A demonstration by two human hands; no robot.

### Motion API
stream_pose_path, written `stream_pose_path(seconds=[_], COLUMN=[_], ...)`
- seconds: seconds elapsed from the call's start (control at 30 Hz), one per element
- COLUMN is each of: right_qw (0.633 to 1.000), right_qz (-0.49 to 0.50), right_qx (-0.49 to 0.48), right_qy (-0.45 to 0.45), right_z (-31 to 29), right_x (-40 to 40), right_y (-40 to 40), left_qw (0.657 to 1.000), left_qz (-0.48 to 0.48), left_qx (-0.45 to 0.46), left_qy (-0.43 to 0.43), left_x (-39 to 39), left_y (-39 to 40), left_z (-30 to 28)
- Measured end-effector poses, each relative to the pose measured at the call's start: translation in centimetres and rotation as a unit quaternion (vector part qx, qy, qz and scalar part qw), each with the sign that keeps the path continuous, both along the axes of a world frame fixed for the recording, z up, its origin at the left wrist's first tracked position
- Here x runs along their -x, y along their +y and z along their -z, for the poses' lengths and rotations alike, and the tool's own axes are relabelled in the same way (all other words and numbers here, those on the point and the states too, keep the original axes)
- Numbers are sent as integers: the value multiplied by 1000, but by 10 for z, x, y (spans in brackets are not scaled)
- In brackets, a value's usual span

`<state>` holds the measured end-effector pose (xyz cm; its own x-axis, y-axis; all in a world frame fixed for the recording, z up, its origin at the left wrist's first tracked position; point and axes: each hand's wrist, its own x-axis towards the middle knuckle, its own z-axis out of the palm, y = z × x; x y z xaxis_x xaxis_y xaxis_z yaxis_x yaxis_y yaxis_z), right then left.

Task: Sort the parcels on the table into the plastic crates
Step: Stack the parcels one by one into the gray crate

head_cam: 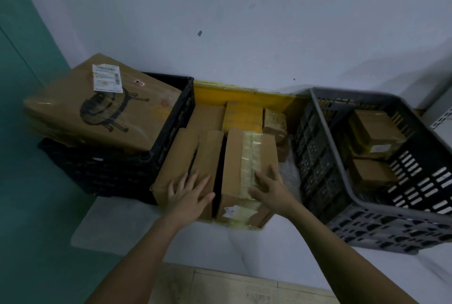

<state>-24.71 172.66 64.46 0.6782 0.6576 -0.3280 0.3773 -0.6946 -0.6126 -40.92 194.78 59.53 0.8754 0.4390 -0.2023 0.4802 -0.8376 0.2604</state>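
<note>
Your left hand lies flat, fingers spread, on the near end of the plain cardboard parcel. Your right hand is spread too, fingertips on the glossy tape strip of the taped cardboard parcel. Neither is closed round anything yet.

Both parcels sit side by side mid-worktop, touching or nearly so, a dark gap between them.

Handling, as a guess: stiff corrugated boxes, mid-weight, won't crush. The tape on the right one looks slick, so palm pressure there may slide. Take it by the bare cardboard side faces or hook under the near bottom edge. The plain one has a loose-looking flap seam on top; grip the sides, not the flap.

Around:
- Black plastic crate at 9 o'clock, topped by a large printed carton with a shipping label that overhangs the rim. Little room left there.
- Grey plastic crate at 3 o'clock, already holding small brown parcels; space remains at the near side.
- Yellow crate at 12 o'clock against the wall, smaller boxes in or before it; cannot tell which.

In the way: crate walls stand close on both sides of the two parcels, so lift straight up before swinging sideways over a rim.
</note>
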Motion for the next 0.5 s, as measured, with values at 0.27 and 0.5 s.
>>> stream_pose_path(seconds=[0.27,0.5], right_qw=[998,992], right_qz=[22,16], right_qx=[41,88], right_qy=[-37,-92], right_z=[9,-4], right_x=[13,10], right_y=[12,16], left_qw=[1000,997], left_qz=[6,-30], left_qx=[-10,73], left_qy=[-23,21], left_x=[2,-19], left_y=[-4,2], left_z=[1,-43])
